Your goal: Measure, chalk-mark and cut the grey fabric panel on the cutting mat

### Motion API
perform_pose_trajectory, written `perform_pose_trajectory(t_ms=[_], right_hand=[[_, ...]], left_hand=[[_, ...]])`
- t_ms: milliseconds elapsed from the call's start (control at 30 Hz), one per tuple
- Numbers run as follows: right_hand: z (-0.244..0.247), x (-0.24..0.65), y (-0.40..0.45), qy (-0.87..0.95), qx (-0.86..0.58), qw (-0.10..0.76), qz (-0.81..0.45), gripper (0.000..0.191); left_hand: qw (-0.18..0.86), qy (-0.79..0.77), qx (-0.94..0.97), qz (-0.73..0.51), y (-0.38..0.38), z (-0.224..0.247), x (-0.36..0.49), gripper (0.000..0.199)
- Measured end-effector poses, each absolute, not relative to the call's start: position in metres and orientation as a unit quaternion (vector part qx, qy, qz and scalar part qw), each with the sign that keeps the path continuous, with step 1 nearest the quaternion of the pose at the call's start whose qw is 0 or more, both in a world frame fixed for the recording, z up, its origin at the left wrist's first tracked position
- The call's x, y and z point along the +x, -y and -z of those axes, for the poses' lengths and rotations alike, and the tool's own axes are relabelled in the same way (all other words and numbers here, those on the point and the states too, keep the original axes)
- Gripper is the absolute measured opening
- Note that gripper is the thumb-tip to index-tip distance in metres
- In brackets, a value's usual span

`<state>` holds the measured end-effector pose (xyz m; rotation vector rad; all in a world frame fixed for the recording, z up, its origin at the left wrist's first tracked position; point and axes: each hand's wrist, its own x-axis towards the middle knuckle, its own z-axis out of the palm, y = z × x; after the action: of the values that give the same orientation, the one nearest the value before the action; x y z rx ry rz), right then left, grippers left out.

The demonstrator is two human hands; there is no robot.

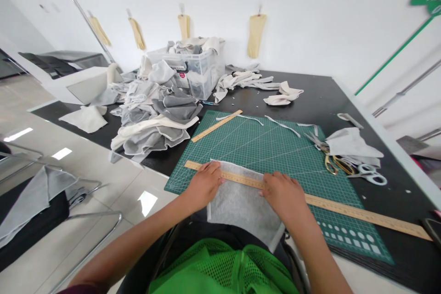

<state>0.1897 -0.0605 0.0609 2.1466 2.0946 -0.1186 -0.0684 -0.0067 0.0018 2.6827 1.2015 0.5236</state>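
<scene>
Cloth [241,204] on green mat [275,147], overhanging worktop edge | left hand [204,183], right hand [284,193] spread flat, pressing ruler [330,206] | risk: uneven pressure lets ruler pivot, cloth slides off.

Your left hand [203,183] and right hand [284,195] are bare, forearms uncovered; a dark maroon sleeve edge [74,289] shows, with bright green mesh [220,271] at your lap.
</scene>
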Motion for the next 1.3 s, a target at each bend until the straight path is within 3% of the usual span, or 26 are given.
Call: perform_pose_trajectory(t_ms=[267, 600, 733, 833, 933, 1033, 1133, 1300], right_hand=[[-0.059, 0.222, 0.058, -0.69, 0.719, 0.084, 0.023, 0.016], [-0.031, 0.214, 0.033, -0.7, 0.709, -0.05, -0.062, 0.021], [-0.021, 0.215, 0.032, -0.692, 0.713, -0.065, -0.09, 0.023], [-0.02, 0.212, 0.035, -0.693, 0.71, -0.066, -0.104, 0.026], [-0.024, 0.202, 0.038, -0.701, 0.698, -0.076, -0.121, 0.032], [-0.026, 0.183, 0.039, -0.73, 0.676, -0.084, -0.057, 0.021], [-0.021, 0.165, 0.039, -0.766, 0.635, -0.09, 0.048, 0.016], [-0.009, 0.177, 0.032, -0.719, 0.69, -0.069, 0.047, 0.016]], left_hand=[[0.042, -0.441, 0.883, -0.154, 0.01, 0.002, -0.103, 0.023], [-0.015, -0.451, 0.88, -0.145, -0.035, 0.0, -0.108, 0.023], [-0.009, -0.482, 0.871, -0.092, -0.044, -0.019, -0.092, 0.021], [-0.04, -0.495, 0.858, -0.134, -0.038, -0.025, -0.069, 0.02], [0.005, -0.448, 0.874, -0.19, -0.023, -0.023, -0.045, 0.019], [0.073, -0.379, 0.9, -0.2, -0.003, -0.015, -0.03, 0.017], [0.096, -0.379, 0.894, -0.22, 0.01, -0.004, -0.029, 0.018], [0.119, -0.398, 0.884, -0.215, 0.003, 0.009, -0.054, 0.022]])
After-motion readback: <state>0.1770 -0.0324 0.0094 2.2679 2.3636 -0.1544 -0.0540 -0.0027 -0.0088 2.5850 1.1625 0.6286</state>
